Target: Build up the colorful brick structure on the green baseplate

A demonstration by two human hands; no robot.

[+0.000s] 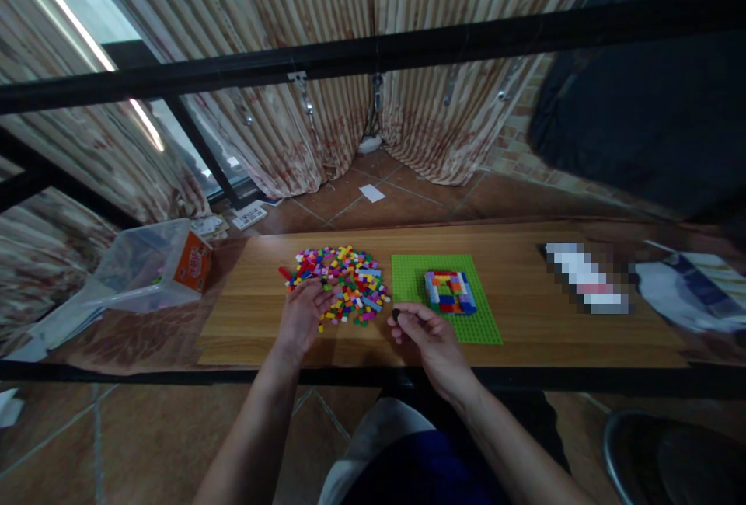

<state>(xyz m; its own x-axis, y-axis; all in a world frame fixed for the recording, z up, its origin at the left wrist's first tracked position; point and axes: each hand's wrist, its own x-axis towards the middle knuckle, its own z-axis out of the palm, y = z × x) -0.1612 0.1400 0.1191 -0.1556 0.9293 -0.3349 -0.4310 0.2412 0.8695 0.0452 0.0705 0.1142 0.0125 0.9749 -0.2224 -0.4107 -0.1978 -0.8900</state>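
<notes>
A pile of small multicoloured toy bricks [350, 268] is heaped on the wooden board. Over the pile's near left side is my left hand [306, 309], its fingers loosely curled and apart. Some bricks show near those fingertips, but none is plainly gripped. Between the thumb and fingers of my right hand [428, 334] is a small black brick [396, 314]. That hand hovers by the near left part of a green baseplate [483, 322]. On the plate stands a low square structure of coloured bricks [448, 306], with walls around a hollow where green shows.
A clear plastic box [140, 264] with an orange label sits left of the wooden board [542, 342]. To the right lie a pixelated pale item [586, 278] and a white and blue package [699, 287]. A black rail [350, 58] crosses beyond, before striped curtains.
</notes>
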